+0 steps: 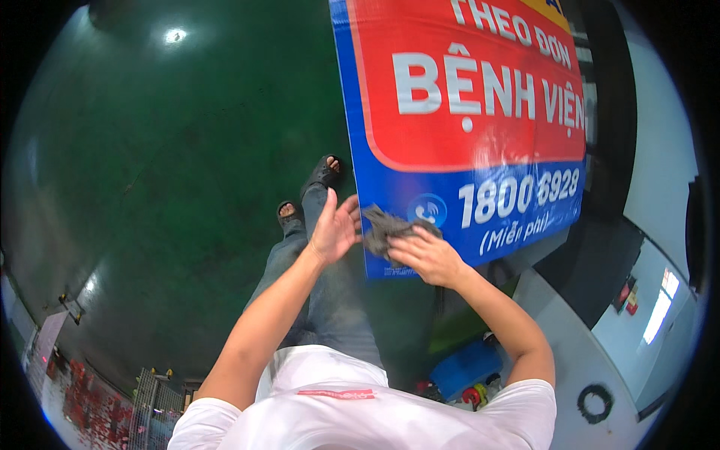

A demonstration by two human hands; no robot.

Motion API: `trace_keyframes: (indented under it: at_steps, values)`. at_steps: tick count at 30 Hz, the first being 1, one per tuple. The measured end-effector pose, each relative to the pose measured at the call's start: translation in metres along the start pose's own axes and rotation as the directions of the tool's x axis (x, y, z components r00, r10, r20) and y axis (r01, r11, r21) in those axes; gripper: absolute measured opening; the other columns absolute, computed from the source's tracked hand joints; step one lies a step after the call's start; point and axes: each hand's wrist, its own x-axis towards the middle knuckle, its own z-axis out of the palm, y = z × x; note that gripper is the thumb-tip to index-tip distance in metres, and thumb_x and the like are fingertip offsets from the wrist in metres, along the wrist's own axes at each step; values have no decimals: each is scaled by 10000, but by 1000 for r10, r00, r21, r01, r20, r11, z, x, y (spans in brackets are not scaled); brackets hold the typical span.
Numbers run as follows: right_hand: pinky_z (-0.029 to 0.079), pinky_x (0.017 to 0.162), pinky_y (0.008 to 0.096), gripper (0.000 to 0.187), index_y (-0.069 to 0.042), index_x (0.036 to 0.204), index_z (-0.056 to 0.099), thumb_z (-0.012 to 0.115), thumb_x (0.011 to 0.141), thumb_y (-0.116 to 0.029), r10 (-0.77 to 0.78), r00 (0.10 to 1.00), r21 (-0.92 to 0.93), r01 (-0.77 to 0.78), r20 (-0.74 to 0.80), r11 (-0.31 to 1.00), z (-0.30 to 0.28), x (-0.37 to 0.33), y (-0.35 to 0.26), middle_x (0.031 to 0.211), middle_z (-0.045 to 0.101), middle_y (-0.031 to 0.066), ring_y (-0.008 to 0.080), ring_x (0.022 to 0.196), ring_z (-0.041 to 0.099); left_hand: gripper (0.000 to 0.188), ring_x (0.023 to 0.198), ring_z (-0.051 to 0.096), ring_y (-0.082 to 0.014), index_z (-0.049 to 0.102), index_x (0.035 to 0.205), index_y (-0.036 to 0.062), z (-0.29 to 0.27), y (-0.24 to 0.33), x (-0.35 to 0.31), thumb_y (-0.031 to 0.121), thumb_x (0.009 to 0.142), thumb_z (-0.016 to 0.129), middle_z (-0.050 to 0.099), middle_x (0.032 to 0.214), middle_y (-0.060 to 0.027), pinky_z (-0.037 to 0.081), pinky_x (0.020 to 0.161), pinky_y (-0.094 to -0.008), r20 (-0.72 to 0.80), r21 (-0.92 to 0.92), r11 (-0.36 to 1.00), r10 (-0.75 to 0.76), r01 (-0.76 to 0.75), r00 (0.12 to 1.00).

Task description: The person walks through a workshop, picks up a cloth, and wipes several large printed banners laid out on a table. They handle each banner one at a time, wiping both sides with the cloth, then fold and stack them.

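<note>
A large printed sign panel [420,146] in red and blue with white lettering stands in front of me, towards the right. My right hand [429,256] presses a crumpled grey cloth [386,227] against its blue lower left part. The fingers lie over the cloth's right end, and the rest bunches towards the panel's left edge. Just outside that edge is my left hand [337,227], fingers stretched and apart, with nothing in it. Whether its fingertips touch the panel's edge I cannot tell.
Glossy green floor [172,150] spreads to the left, with my sandalled feet [321,174] beside the panel. A blue bin [465,369] with loose items sits at the lower right. Near it, a black coil [595,403] is against a pale surface. A wire-mesh cart [155,401] stands lower left.
</note>
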Motion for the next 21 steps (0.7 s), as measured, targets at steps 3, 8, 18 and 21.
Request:
trace_keyframes:
  at_steps: [3, 8, 18, 21]
  values:
    - [414, 1038, 432, 298, -108, 1100, 632, 555, 813, -129, 22, 1000, -16, -22, 4, 1000, 8, -49, -8, 1175, 639, 74, 259, 1113, 602, 727, 1160, 530, -155, 404, 1420, 134, -5, -11, -5, 676, 939, 342, 563, 1293, -46, 402, 986, -383, 53, 67, 997, 38, -42, 998]
    - [416, 1010, 496, 380, -90, 1191, 549, 575, 816, -38, 170, 823, -237, -344, -542, 909, -34, 1, 105, 1209, 604, 144, 366, 1157, 558, 577, 1207, 493, -156, 463, 1390, 95, -6, -56, -24, 434, 940, 588, 532, 1340, -29, 380, 1028, -380, -91, 562, 807, -155, 180, 984]
    - [389, 1053, 487, 306, -171, 1097, 620, 564, 813, -70, -37, 756, -114, -50, -654, 992, 35, 6, 16, 1174, 632, 73, 290, 1146, 584, 541, 1205, 540, -202, 380, 1410, 90, -1, -101, -36, 453, 1011, 417, 528, 1344, -61, 438, 1014, -427, -156, 251, 965, 119, -77, 980]
    - [386, 1058, 480, 283, -163, 1091, 622, 552, 828, -89, 233, 778, 5, -284, -583, 959, 68, -93, 8, 1158, 635, 95, 299, 1136, 587, 502, 1229, 522, -226, 380, 1414, 63, 2, -106, -35, 393, 1035, 372, 501, 1380, -80, 432, 1023, -425, -184, 337, 929, 222, -150, 958]
